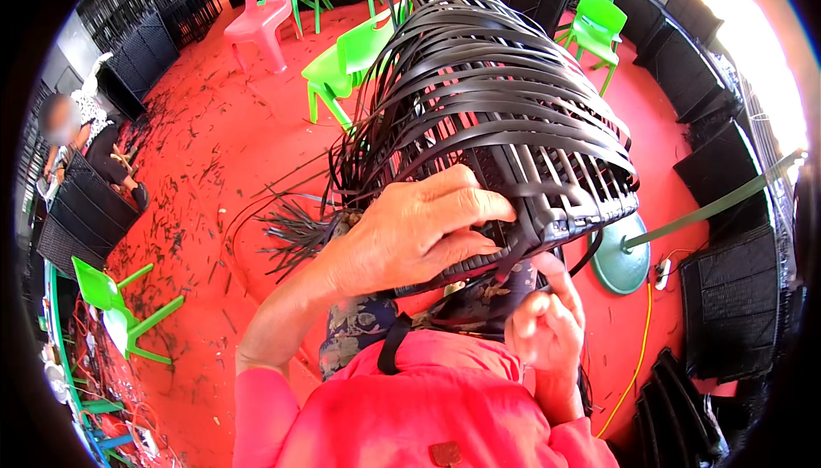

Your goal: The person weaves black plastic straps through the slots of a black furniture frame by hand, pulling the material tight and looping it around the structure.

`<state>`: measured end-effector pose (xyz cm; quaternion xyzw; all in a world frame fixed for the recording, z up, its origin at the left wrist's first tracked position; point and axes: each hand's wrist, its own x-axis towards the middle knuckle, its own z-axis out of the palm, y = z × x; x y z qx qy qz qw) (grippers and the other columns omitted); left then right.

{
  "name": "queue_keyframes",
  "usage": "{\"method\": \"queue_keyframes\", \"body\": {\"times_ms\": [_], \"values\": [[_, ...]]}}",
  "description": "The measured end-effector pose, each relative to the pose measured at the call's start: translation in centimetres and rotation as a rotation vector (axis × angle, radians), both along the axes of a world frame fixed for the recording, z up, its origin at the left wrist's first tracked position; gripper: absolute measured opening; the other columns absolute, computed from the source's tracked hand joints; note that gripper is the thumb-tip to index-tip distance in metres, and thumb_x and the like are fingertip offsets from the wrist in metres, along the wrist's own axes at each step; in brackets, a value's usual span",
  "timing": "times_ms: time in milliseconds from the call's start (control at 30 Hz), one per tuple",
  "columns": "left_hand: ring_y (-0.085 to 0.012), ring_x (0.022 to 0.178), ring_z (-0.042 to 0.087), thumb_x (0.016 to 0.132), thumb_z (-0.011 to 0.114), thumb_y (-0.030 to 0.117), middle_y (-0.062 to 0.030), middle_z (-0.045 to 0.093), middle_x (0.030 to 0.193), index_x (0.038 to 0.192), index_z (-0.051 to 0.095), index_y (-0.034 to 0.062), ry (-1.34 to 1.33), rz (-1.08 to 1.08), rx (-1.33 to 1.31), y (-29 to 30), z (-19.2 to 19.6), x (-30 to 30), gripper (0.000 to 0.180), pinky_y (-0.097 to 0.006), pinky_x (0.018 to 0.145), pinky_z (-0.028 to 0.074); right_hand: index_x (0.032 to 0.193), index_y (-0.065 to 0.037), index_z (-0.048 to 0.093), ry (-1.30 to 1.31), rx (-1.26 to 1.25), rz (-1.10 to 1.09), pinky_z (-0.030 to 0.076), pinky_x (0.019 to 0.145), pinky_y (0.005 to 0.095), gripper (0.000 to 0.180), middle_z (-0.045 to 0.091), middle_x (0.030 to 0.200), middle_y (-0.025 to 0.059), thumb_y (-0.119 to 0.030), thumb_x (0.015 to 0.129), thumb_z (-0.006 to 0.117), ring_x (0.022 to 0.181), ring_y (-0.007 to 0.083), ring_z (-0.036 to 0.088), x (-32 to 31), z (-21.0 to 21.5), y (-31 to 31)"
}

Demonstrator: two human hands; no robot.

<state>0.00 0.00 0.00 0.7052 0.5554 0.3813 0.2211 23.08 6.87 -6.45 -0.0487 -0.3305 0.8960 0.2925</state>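
Note:
A large black frame of slats (560, 203), partly woven with flat strips, stands tilted over my lap. Many loose black plastic strips (505, 96) arch across it and trail off its left side. My left hand (419, 229) is curled against the near edge of the frame, index finger and thumb on the weave; the other fingertips are hidden. Just below the frame's near corner is my right hand (552, 323), its index finger reaching up to the underside. The fingers are bent, with a dark strip between them, partly blurred.
Green plastic chairs (599, 19) and a pink chair (265, 15) stand beyond the frame. A green round base with a pole (622, 254) is at right, near a yellow cable (637, 357). Black woven panels (731, 301) line the sides. Another person (107, 156) sits far left.

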Motion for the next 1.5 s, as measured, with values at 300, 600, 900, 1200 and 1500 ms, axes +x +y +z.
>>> {"method": "queue_keyframes", "body": {"times_ms": [300, 600, 900, 1200, 1500], "values": [[-0.0292, 0.1, 0.062, 0.075, 0.062, -0.006, -0.0178, 0.054, 0.121, 0.123, 0.054, 0.0014, 0.393, 0.068, 0.493, 0.1, 0.9, 1.3, 0.049, -0.031, 0.082, 0.054, 0.119, -0.001, 0.051, -0.659, 1.945, -1.056, 0.035, 0.1, 0.0485, 0.054, 0.047, 0.128, 0.0189, -0.007, 0.07, 0.071, 0.117, 0.0393, 0.045, -2.5, 4.3, 2.0], [-0.0248, 0.088, 0.064, 0.079, 0.055, 0.008, -0.0253, 0.048, 0.129, 0.125, 0.05, -0.0052, 0.839, 0.014, 0.608, 0.2, 1.7, 0.7, 0.048, -0.03, 0.068, 0.054, 0.114, -0.004, 0.058, -0.508, 2.089, -0.923, 0.041, 0.092, 0.0474, 0.053, 0.056, 0.12, 0.016, -0.01, 0.063, 0.071, 0.109, 0.0348, 0.053, -3.3, 5.4, 4.1], [-0.0194, 0.073, 0.065, 0.077, 0.056, 0.012, -0.0282, 0.049, 0.126, 0.122, 0.052, -0.0068, 0.917, 0.018, 0.732, 1.1, 1.2, 0.8, 0.048, -0.028, 0.06, 0.053, 0.107, -0.006, 0.057, -0.323, 2.081, -1.052, 0.044, 0.085, 0.0446, 0.041, 0.059, 0.112, 0.0128, -0.019, 0.07, 0.07, 0.098, 0.0317, 0.057, -4.1, 4.5, 5.6], [-0.0188, 0.072, 0.064, 0.077, 0.061, 0.011, -0.0179, 0.053, 0.125, 0.118, 0.056, 0.0005, 0.751, 0.059, 0.678, 1.5, 0.8, 1.3, 0.043, -0.028, 0.06, 0.053, 0.116, -0.002, 0.053, -0.518, 2.022, -1.012, 0.039, 0.093, 0.0467, 0.05, 0.055, 0.118, 0.0185, -0.014, 0.071, 0.07, 0.107, 0.0368, 0.052, -2.8, 3.6, 5.0], [-0.0165, 0.071, 0.06, 0.083, 0.065, 0.004, -0.0095, 0.057, 0.089, 0.104, 0.063, 0.0026, -0.238, 0.272, 0.217, -1.6, -7.0, 3.3, 0.021, -0.025, 0.06, 0.048, 0.119, 0.002, 0.047, -0.495, 0.57, -0.205, 0.044, 0.056, 0.0219, 0.03, 0.055, 0.081, 0.0085, -0.01, 0.093, 0.053, 0.061, 0.0111, 0.054, 0.0, -0.8, -0.5]]}}
